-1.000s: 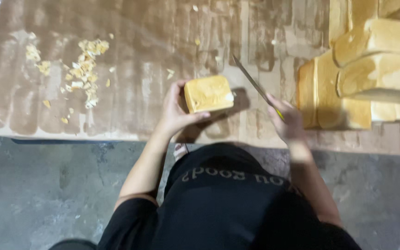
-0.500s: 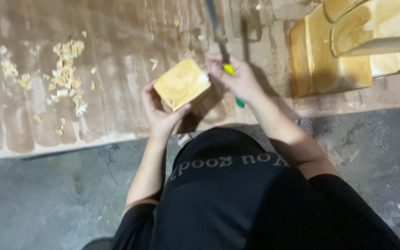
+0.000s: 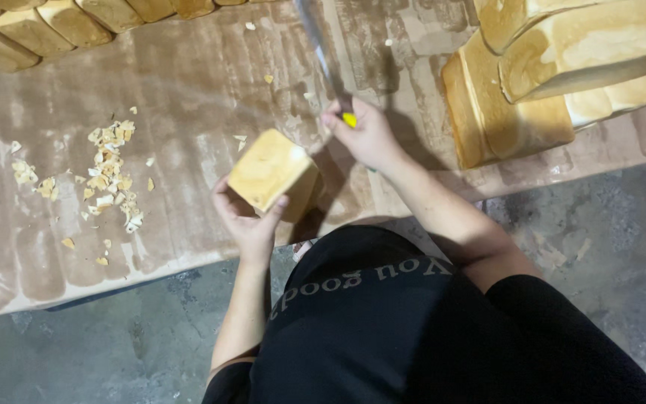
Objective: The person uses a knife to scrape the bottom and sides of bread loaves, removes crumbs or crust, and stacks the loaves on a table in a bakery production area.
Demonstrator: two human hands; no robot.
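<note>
Golden, squarish trimmed bread block (image 3: 271, 173) sits gripped in the left hand (image 3: 247, 221), beside the right hand (image 3: 364, 135) fisted on a yellow-handled long knife (image 3: 323, 56); crust scraps (image 3: 110, 176) lie leftward, whole loaves (image 3: 562, 67) rightward untrimmed.

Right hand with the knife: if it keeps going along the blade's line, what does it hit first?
Probably nothing: the knife in the right hand points up across bare table and leaves the frame; height above it is unclear.

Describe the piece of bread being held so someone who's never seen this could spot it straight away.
On the brown floured wooden table, near its front edge, the left hand grips a small golden cube-shaped bread block. Unlike the long loaves stacked at right, it is short, alone and lifted.
</note>
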